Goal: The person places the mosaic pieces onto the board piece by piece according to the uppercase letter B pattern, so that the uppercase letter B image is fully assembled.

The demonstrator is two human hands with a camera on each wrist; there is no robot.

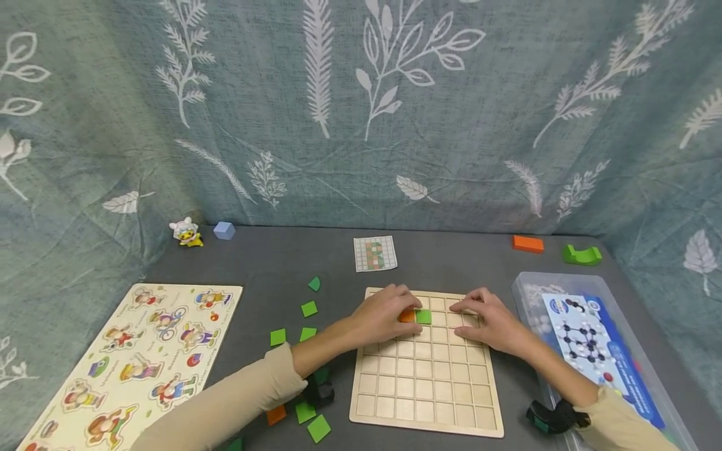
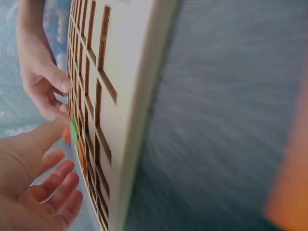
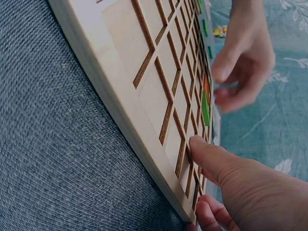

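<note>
A wooden grid board (image 1: 425, 428) with square cells lies on the dark table. In its upper rows sit an orange tile (image 1: 406, 316) and, just right of it, a green tile (image 1: 423, 316). My left hand (image 1: 385, 314) hovers around the orange tile, its thumb and fingers spread apart with nothing held. Its relaxed fingers show in the left wrist view, beside the tiles. At the board's right side is my right hand (image 1: 492, 322), fingers loosely bent and empty. In the right wrist view, that hand's thumb (image 3: 204, 149) rests at the grid.
Green tiles (image 1: 278, 337) and an orange tile (image 1: 276, 414) lie scattered left of the board. A coloured pattern card (image 1: 375, 254) lies behind it. A picture puzzle board (image 1: 225, 297) is at left, a clear plastic box (image 1: 533, 279) at right. Orange (image 1: 528, 243) and green blocks (image 1: 582, 255) stand behind the box.
</note>
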